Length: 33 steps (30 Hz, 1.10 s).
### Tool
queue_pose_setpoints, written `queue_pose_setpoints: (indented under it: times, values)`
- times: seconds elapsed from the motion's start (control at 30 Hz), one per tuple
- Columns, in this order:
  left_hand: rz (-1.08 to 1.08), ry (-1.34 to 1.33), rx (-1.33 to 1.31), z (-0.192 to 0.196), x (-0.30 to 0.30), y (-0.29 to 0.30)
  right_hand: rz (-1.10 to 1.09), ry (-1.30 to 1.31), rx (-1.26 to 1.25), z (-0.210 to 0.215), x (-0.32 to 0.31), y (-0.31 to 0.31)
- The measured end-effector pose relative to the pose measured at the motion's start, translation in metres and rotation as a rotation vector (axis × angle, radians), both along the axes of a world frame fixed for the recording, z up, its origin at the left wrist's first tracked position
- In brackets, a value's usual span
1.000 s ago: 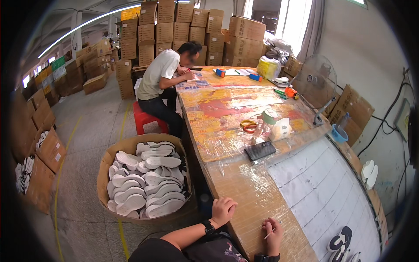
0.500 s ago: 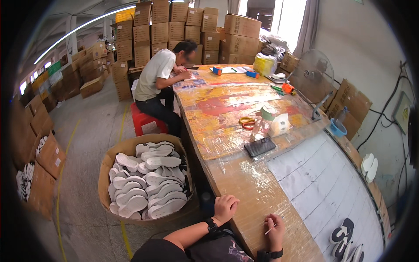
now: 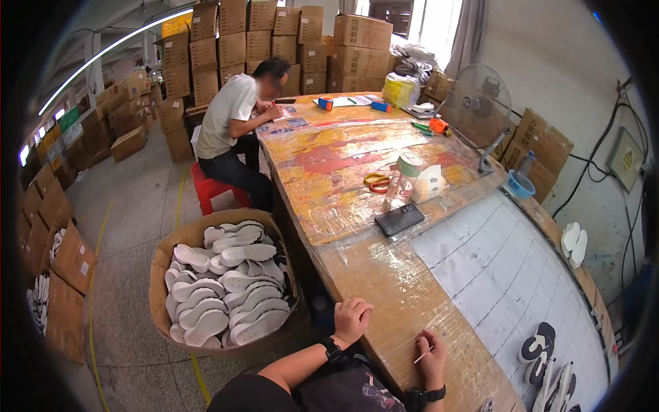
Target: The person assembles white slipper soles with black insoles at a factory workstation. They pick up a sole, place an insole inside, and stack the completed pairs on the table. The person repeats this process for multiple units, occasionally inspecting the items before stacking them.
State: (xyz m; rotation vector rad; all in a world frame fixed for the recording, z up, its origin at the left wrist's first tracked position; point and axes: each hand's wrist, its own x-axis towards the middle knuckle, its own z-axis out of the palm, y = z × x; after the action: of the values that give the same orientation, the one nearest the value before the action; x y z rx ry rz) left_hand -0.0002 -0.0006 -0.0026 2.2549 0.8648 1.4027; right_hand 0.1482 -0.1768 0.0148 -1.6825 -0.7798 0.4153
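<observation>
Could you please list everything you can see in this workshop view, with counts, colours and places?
table: one, long, wood under clear film, centre
white sheet: one, on the table's right part
thin stick: one, pale, in the right hand
phone: one, black, mid table
scissors: one pair, orange handles, mid table
fan: one, grey, table's right edge
box of insoles: one, brown, many white insoles, on the floor at left
co-worker: one, white shirt, seated on a red stool
stacked cartons: many, brown, back wall
left hand: fist resting on the table edge
right hand: on the table, pinching the stick
</observation>
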Motion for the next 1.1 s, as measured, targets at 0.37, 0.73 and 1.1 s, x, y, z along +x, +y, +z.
queue_pose_setpoints:
  times: [0.37, 0.73, 1.1]
  values:
    - [0.008, 0.016, -0.024, 0.003, 0.0, -0.001, 0.014, -0.055, -0.051, 0.002, 0.002, 0.0]
    - [0.019, 0.059, -0.004, 0.002, 0.002, -0.001, -0.028, -0.025, -0.076, 0.02, -0.005, -0.002]
    - [0.014, 0.124, 0.012, 0.001, 0.0, 0.0, -0.001, 0.046, -0.077, 0.013, -0.003, -0.004]
